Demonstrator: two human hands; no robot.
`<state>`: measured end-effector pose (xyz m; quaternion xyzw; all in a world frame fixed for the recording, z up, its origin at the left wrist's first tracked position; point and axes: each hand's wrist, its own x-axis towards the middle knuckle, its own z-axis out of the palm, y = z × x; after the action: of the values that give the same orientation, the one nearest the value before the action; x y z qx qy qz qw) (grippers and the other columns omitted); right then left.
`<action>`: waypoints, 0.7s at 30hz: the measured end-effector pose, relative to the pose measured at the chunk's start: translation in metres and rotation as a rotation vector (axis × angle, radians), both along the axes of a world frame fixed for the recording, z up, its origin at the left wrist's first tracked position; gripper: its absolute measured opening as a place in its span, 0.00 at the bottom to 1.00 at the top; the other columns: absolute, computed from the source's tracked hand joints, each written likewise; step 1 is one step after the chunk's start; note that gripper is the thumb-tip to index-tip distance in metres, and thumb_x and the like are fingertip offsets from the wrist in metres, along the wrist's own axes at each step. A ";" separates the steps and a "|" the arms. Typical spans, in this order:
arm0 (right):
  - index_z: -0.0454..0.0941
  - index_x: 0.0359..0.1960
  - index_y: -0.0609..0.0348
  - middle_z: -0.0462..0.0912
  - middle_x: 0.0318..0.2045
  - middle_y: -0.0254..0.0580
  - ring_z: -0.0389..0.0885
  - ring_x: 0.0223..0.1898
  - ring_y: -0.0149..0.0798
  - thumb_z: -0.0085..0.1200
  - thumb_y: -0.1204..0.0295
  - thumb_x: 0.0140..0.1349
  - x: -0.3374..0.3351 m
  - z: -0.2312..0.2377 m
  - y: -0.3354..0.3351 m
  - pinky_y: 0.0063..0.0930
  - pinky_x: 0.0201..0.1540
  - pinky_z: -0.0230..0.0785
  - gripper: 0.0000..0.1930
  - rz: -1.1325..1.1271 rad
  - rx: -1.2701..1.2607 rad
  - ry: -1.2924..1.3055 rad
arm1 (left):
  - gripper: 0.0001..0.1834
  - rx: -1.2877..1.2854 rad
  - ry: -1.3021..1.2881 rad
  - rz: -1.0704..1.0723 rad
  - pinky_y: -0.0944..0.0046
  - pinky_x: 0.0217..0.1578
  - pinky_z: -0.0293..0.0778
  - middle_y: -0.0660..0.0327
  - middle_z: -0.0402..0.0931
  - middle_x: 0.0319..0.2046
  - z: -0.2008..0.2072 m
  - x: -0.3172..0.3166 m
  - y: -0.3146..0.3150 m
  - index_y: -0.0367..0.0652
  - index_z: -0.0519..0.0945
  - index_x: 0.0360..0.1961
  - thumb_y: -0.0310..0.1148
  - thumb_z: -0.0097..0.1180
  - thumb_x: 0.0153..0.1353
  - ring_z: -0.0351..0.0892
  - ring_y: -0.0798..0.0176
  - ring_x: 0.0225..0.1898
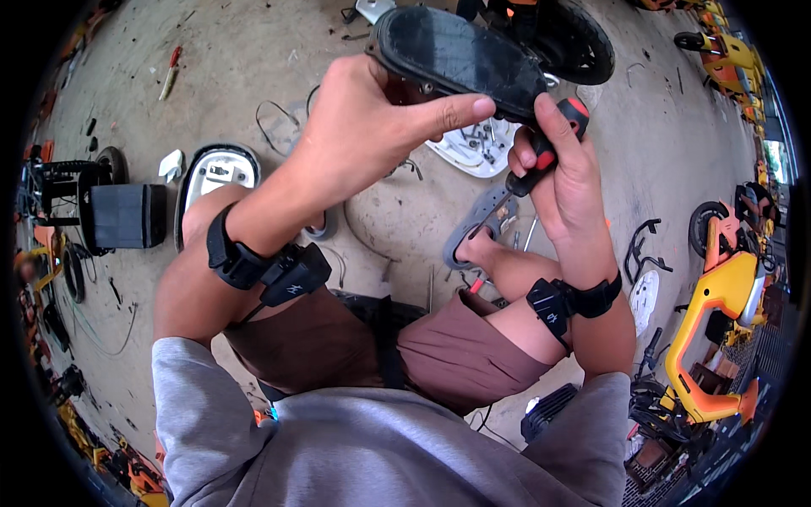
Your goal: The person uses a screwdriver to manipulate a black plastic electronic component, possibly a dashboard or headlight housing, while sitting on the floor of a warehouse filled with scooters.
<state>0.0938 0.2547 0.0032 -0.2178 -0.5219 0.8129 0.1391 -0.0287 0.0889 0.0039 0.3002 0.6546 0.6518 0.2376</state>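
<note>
Raised in front of me is a glossy black, oval-ended panel (460, 55), perhaps a vehicle display, with scuffs on its face. My left hand (351, 139) grips its near left edge, thumb stretched along the lower side and the other fingers hidden behind it. In my right hand (573, 182) is a screwdriver (574, 118) with a black and red handle, its shaft pointing down and left. The right thumb also touches the panel's right end. Below the panel, a white shell (460, 164) on the floor holds several small screws and metal parts.
Another white shell with a dark rim (218, 166) lies by my left knee. A red-handled tool (171, 72) rests farther off. A black box (127, 216) stands at left, a yellow vehicle frame (697, 338) at right, and a tyre (583, 42) beyond the panel. Cables trail across the floor.
</note>
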 end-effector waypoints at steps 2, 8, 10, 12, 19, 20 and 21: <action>0.76 0.40 0.60 0.78 0.27 0.33 0.68 0.22 0.23 0.56 0.63 0.65 0.010 -0.015 0.012 0.21 0.24 0.59 0.12 0.051 0.020 0.004 | 0.12 -0.300 0.061 -0.073 0.74 0.28 0.71 0.64 0.81 0.26 0.009 -0.001 -0.001 0.35 0.84 0.34 0.35 0.68 0.56 0.75 0.77 0.27; 0.75 0.31 0.57 0.73 0.16 0.34 0.69 0.19 0.27 0.62 0.61 0.60 0.018 -0.017 0.014 0.21 0.24 0.61 0.13 0.003 0.076 -0.094 | 0.13 -0.093 0.073 -0.240 0.73 0.30 0.73 0.63 0.83 0.30 0.028 0.001 0.001 0.36 0.83 0.41 0.33 0.65 0.57 0.74 0.78 0.29; 0.76 0.36 0.60 0.78 0.25 0.38 0.70 0.20 0.25 0.59 0.61 0.63 0.019 -0.019 0.018 0.21 0.24 0.61 0.14 0.055 0.100 -0.101 | 0.14 -0.126 -0.018 -0.318 0.72 0.27 0.72 0.64 0.82 0.28 0.032 -0.009 -0.002 0.35 0.82 0.40 0.33 0.66 0.57 0.73 0.78 0.28; 0.75 0.43 0.64 0.80 0.34 0.41 0.69 0.23 0.24 0.54 0.61 0.66 0.019 -0.021 0.018 0.21 0.25 0.61 0.16 0.094 0.131 -0.094 | 0.14 -0.057 -0.010 -0.304 0.72 0.25 0.71 0.65 0.82 0.26 0.017 -0.007 0.005 0.35 0.83 0.39 0.34 0.66 0.56 0.72 0.78 0.25; 0.79 0.35 0.60 0.83 0.30 0.37 0.71 0.22 0.23 0.63 0.60 0.59 0.015 -0.022 0.020 0.20 0.26 0.64 0.15 0.124 0.123 -0.119 | 0.13 -0.223 -0.041 -0.165 0.74 0.29 0.73 0.63 0.82 0.30 0.042 0.013 0.003 0.34 0.82 0.40 0.31 0.66 0.57 0.75 0.76 0.29; 0.75 0.43 0.62 0.80 0.36 0.42 0.68 0.23 0.23 0.54 0.61 0.66 0.014 -0.023 0.014 0.21 0.26 0.61 0.15 0.115 0.195 -0.112 | 0.14 -0.172 -0.012 -0.155 0.73 0.31 0.73 0.63 0.82 0.31 0.035 0.011 0.002 0.34 0.81 0.41 0.30 0.66 0.57 0.76 0.76 0.31; 0.75 0.40 0.60 0.77 0.27 0.36 0.70 0.21 0.24 0.57 0.60 0.63 0.011 -0.022 0.012 0.19 0.25 0.62 0.15 0.099 0.130 -0.162 | 0.14 -0.087 0.019 -0.138 0.73 0.33 0.73 0.62 0.82 0.33 0.022 0.009 0.002 0.34 0.81 0.42 0.29 0.66 0.57 0.76 0.75 0.32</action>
<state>0.1045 0.2666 -0.0187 -0.2472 -0.5932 0.7629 0.0700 -0.0197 0.0909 0.0263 0.3401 0.6623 0.6021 0.2884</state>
